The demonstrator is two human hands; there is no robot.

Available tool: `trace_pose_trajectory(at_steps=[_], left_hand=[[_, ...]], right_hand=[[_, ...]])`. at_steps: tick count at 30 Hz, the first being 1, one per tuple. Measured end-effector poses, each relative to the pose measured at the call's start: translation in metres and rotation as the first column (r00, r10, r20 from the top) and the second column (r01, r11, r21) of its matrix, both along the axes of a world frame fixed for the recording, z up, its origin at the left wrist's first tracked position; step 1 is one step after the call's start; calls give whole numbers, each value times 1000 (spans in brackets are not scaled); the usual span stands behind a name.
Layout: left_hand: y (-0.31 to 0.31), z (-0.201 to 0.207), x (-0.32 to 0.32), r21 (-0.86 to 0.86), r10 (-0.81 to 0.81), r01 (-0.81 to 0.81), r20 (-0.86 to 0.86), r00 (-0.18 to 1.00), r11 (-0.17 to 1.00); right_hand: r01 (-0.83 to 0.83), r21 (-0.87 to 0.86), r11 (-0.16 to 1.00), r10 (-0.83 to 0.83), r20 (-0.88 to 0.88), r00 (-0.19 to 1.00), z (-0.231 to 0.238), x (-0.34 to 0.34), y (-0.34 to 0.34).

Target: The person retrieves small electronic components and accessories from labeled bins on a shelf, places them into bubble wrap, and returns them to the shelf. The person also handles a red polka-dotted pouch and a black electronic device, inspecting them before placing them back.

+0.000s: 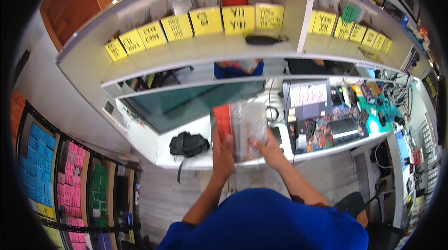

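Note:
In front of my body I hold a stack of clear plastic packets (250,121) between both hands. A red packet (223,118) shows along the stack's left side. My left hand (223,154) grips the left edge, its thumb lying over the red part. My right hand (268,151) closes on the right edge with the thumb across the clear front. What lies inside the packets is too blurred to make out, and most of my fingers are hidden behind them.
Beyond the stack is a white desk with a large dark monitor (196,100), a black bag (189,144) and an open laptop (309,98). Yellow-labelled bins (206,20) line the shelf above. Racks of coloured boxes (37,156) stand left; a black chair (353,203) sits right.

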State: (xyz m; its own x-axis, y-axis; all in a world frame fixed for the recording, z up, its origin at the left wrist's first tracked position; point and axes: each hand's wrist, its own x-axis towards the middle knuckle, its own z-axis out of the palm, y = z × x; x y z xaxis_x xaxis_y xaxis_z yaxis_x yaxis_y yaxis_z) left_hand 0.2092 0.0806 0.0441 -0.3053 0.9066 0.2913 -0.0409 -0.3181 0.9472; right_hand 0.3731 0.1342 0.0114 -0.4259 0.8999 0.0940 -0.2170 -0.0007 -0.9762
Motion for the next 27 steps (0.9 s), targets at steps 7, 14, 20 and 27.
trace_pose_trajectory(at_steps=[7,14,20,27], left_hand=[[-1,-34,-4,-23,-72,72,4,997,997],[0,-29,-8,-59,-108,103,-92,990,993],[1,-47,-25,-88,-294,400,540,789,912],[9,-88,-31,58,-358,591,841,405,804]], right_hand=[[-126,-49,991,127,31,991,0,-17,-10],[-20,120,993,22,-9,1000,5,-27,-10],[-60,-9,998,59,-67,996,12,-38,-13],[104,676,730,-499,422,757,-1,-44,6]])
